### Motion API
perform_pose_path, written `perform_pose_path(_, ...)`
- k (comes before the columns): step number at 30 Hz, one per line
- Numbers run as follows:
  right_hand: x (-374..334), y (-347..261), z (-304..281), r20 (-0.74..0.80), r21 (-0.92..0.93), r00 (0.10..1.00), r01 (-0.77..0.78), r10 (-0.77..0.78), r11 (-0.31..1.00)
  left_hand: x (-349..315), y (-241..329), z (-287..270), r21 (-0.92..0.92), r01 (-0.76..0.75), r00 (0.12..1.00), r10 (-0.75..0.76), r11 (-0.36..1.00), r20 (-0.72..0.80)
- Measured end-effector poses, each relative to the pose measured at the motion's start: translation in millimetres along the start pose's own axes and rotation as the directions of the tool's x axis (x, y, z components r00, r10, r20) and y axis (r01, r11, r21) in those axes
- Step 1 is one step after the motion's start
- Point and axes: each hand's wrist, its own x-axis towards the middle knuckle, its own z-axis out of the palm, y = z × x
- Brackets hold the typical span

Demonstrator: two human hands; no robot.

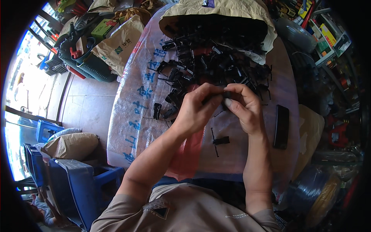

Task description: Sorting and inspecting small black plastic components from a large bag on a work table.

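Both hands meet over the middle of the table, fingertips pinched together around a small black plastic part point(226, 94) that is mostly covered by the fingers. My left hand point(199, 107) curls in from the left, its thumb and forefinger closed on the part. From the right, my right hand point(246, 108) pinches the same piece between thumb and forefinger. Just beyond the hands spreads a pile of black plastic parts point(216, 63) with thin rods. One loose black part point(221, 140) with a thin rod lies between my forearms, and another point(157, 111) sits left of the pile.
Woven plastic sheeting point(127, 127) covers the table. A large paper sack point(220, 11) lies open behind the pile. Near the right edge rests a black phone point(281, 127). Blue plastic stools point(77, 185) and a filled sack point(71, 145) stand at left; shelves point(328, 50) crowd the right.
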Motion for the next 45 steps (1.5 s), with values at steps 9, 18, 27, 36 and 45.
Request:
perform_pose_path(9,-3.1,-8.6,-17.8,0.069,-0.272,0.992,-0.081,0.103,0.959,3.4,13.2,-13.1,0.020,0.196,0.955,-0.195,0.980,0.223)
perform_pose_path(18,-6.2,-8.6,-1.4,0.045,-0.291,0.990,-0.114,0.132,0.950,8.7,20.3,-17.1,0.295,0.079,0.948,-0.163,0.952,0.272)
perform_pose_path(27,-31.3,-25.4,-4.5,0.335,-0.760,0.863,0.011,0.377,0.650,22.8,-1.6,-45.3,-0.739,0.402,0.902,-0.374,0.541,0.217)
perform_pose_path(36,-56.7,-8.3,-4.7,0.013,-0.442,0.996,-0.077,0.092,0.894,29.0,-1.3,-46.3,-0.907,0.264,0.857,-0.511,0.328,0.064)
perform_pose_path(45,20.5,-3.5,3.1,-0.086,-0.151,0.982,0.152,-0.166,0.977,20.3,6.5,-39.8,-0.370,0.251,0.968,-0.235,0.894,0.089)
